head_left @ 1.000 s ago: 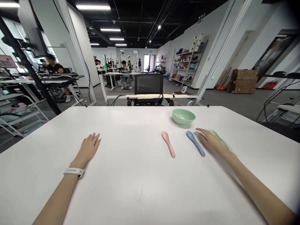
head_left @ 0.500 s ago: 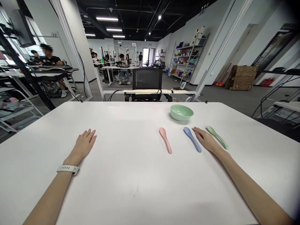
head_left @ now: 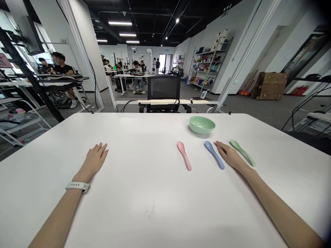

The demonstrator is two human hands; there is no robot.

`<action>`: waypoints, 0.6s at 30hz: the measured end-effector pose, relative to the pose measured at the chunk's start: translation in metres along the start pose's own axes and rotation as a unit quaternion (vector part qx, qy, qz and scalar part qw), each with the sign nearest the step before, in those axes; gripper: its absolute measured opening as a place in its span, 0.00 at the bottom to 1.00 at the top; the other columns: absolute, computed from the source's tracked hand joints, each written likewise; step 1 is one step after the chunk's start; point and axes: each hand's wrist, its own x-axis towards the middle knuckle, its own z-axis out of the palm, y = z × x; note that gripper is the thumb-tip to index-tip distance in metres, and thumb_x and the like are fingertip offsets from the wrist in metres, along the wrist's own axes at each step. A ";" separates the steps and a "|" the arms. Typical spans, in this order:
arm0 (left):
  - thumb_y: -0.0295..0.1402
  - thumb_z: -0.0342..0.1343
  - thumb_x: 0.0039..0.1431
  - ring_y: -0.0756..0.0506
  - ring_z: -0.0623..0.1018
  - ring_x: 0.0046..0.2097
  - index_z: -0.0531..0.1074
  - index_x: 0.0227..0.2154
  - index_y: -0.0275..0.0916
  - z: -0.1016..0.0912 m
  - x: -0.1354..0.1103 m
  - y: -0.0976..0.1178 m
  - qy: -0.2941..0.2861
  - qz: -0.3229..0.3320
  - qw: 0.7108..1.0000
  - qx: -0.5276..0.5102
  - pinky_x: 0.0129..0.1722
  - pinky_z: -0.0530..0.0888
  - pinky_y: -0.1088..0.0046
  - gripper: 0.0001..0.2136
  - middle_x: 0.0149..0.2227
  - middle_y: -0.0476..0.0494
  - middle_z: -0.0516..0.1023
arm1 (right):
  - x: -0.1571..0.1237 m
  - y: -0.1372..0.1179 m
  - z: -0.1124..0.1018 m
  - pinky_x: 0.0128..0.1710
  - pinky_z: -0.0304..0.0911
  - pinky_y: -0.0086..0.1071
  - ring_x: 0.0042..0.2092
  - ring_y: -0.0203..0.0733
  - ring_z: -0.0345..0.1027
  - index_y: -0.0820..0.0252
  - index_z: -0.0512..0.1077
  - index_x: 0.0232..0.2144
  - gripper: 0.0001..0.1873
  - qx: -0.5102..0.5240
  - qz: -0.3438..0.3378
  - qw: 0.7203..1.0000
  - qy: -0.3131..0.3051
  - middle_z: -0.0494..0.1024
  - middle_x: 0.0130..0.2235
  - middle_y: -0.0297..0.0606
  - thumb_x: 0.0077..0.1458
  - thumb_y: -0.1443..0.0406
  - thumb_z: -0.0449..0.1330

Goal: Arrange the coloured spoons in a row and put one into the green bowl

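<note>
My left hand lies palm down on the white table, fingers stretched out and nothing in it. A pale watch band circles that wrist. Over on the right, my right hand rests on the table between a blue spoon and a green spoon. Its fingers are extended and it holds neither spoon. Left of the blue spoon lies a pink spoon. Behind the spoons, towards the far edge, stands a green bowl, upright.
Beyond the table's far edge are a metal frame bar and a black mesh chair. A wheeled rack stands at the left. People sit at other tables further back. Shelves and cardboard boxes are along the right.
The whole view has shifted slightly, so everything appears a little further right. Both hands, the spoons and the bowl keep their places on the table.
</note>
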 end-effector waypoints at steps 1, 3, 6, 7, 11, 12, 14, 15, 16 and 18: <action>0.46 0.36 0.74 0.32 0.67 0.75 0.69 0.70 0.36 0.000 0.000 -0.001 0.002 0.002 1.000 0.000 0.72 0.64 0.46 0.32 0.74 0.31 0.69 | 0.000 0.001 0.000 0.74 0.60 0.54 0.71 0.58 0.67 0.60 0.81 0.58 0.28 0.001 -0.002 1.000 0.002 0.78 0.67 0.50 0.69 0.56 0.49; 0.46 0.36 0.74 0.31 0.68 0.75 0.69 0.70 0.36 0.001 0.000 -0.001 0.002 0.005 1.000 0.000 0.72 0.65 0.45 0.31 0.74 0.31 0.69 | 0.000 0.001 0.001 0.73 0.61 0.56 0.71 0.59 0.68 0.59 0.81 0.58 0.27 0.003 -0.005 1.000 0.007 0.78 0.66 0.50 0.69 0.56 0.50; 0.45 0.36 0.74 0.31 0.67 0.75 0.68 0.70 0.35 0.000 0.000 -0.001 0.000 0.006 1.000 -0.002 0.72 0.65 0.45 0.32 0.74 0.31 0.69 | 0.000 0.001 0.001 0.72 0.61 0.58 0.70 0.60 0.68 0.60 0.81 0.57 0.27 0.008 -0.008 1.000 0.012 0.78 0.66 0.51 0.69 0.56 0.50; 0.45 0.36 0.74 0.30 0.67 0.75 0.68 0.70 0.35 0.000 0.000 0.000 -0.001 0.005 1.000 -0.002 0.72 0.64 0.45 0.32 0.74 0.30 0.68 | 0.000 0.001 0.002 0.72 0.61 0.58 0.70 0.60 0.68 0.60 0.81 0.57 0.27 0.009 -0.009 1.000 0.013 0.79 0.65 0.51 0.69 0.56 0.50; 0.45 0.36 0.74 0.30 0.66 0.75 0.68 0.71 0.34 -0.002 0.000 0.002 -0.008 0.002 1.000 -0.002 0.72 0.64 0.44 0.32 0.75 0.30 0.67 | 0.000 0.000 0.002 0.72 0.62 0.56 0.70 0.60 0.69 0.59 0.82 0.56 0.26 0.007 -0.006 1.000 0.011 0.80 0.64 0.51 0.68 0.56 0.50; 0.44 0.36 0.74 0.30 0.66 0.75 0.68 0.71 0.34 -0.003 0.000 0.002 -0.010 0.001 1.000 -0.001 0.72 0.64 0.44 0.32 0.75 0.30 0.67 | 0.000 -0.001 0.002 0.72 0.62 0.56 0.70 0.59 0.69 0.59 0.82 0.55 0.26 0.007 -0.006 1.000 0.010 0.80 0.64 0.51 0.68 0.56 0.50; 0.44 0.36 0.74 0.30 0.66 0.75 0.68 0.71 0.34 -0.004 0.000 0.002 -0.013 0.000 1.000 0.002 0.72 0.64 0.44 0.32 0.75 0.29 0.67 | 0.001 -0.003 0.000 0.71 0.63 0.54 0.69 0.58 0.70 0.58 0.81 0.55 0.26 0.004 -0.008 1.000 0.010 0.81 0.63 0.51 0.68 0.56 0.50; 0.44 0.36 0.74 0.30 0.67 0.75 0.68 0.71 0.34 -0.004 0.000 0.002 -0.013 0.001 1.000 0.003 0.72 0.64 0.45 0.32 0.75 0.29 0.67 | 0.001 -0.004 -0.002 0.71 0.63 0.54 0.69 0.59 0.71 0.58 0.81 0.54 0.26 -0.002 -0.009 1.000 0.014 0.82 0.62 0.51 0.67 0.56 0.50; 0.44 0.36 0.74 0.30 0.67 0.75 0.68 0.71 0.34 -0.004 0.000 0.002 -0.013 0.001 1.000 0.004 0.72 0.64 0.45 0.32 0.75 0.29 0.67 | 0.001 -0.007 -0.004 0.70 0.64 0.54 0.68 0.59 0.72 0.58 0.81 0.54 0.26 -0.010 -0.008 1.000 0.023 0.82 0.61 0.52 0.67 0.56 0.49; 0.45 0.36 0.74 0.30 0.67 0.75 0.68 0.71 0.34 -0.004 0.000 0.003 -0.011 0.000 1.000 0.003 0.72 0.65 0.45 0.32 0.75 0.29 0.68 | 0.000 -0.015 -0.010 0.65 0.68 0.54 0.63 0.61 0.75 0.60 0.80 0.54 0.27 -0.027 0.005 0.999 0.047 0.83 0.58 0.54 0.67 0.54 0.48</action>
